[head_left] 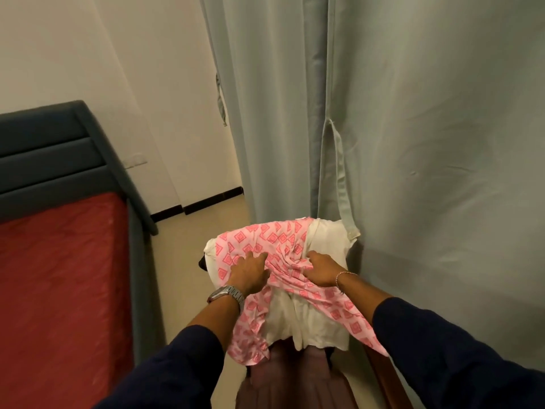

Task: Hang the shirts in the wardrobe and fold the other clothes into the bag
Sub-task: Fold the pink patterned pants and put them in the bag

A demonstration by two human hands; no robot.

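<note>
Your left hand [250, 271] presses flat, fingers spread, on the pink patterned garment [283, 249]; your right hand [321, 268] bunches its cloth beside the curtain [413, 128].

1. One view only, from the person's head, looking forward and steeply down.
2. It sits close above both forearms, which reach in from the bottom edge.
3. Bed [59, 276] lies left, curtain [413, 143] fills the right.
</note>
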